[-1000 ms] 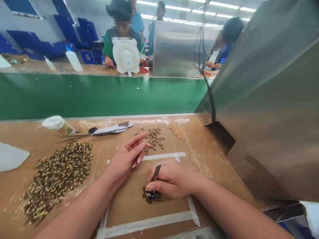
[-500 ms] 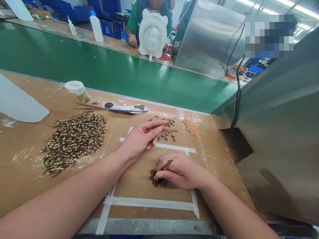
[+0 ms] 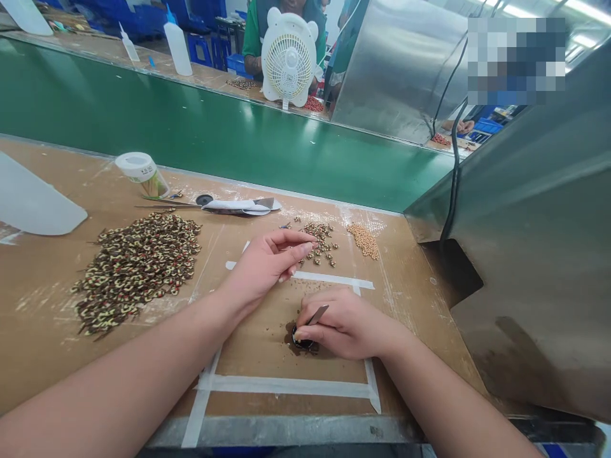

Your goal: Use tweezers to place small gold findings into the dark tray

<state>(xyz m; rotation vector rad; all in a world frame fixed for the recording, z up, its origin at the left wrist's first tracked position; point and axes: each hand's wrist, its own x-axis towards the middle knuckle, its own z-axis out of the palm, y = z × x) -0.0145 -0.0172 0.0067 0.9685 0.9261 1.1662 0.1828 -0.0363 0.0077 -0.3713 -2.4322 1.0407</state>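
My right hand (image 3: 346,324) is closed round a thin metal tool (image 3: 317,314) and presses its tip onto a small dark round part (image 3: 303,343) inside a white tape rectangle (image 3: 286,385) on the brown bench. My left hand (image 3: 267,262) reaches forward with its fingers pinched together at the edge of a scatter of small brass pieces (image 3: 321,240); I cannot make out what the pinch holds. A little heap of tan beads (image 3: 363,240) lies just right of that scatter.
A big pile of brown, cream and red parts (image 3: 138,264) lies at left, with a white-lidded jar (image 3: 141,173) and tweezers on a paper strip (image 3: 241,205) behind it. A steel housing (image 3: 534,254) fills the right. Beyond the green conveyor (image 3: 214,140), a fan (image 3: 287,60) and other people.
The view tilted down and left, then held. My left hand's fingers curled from stretched out into a pinch at the brass pieces. My right hand stayed on the dark part.
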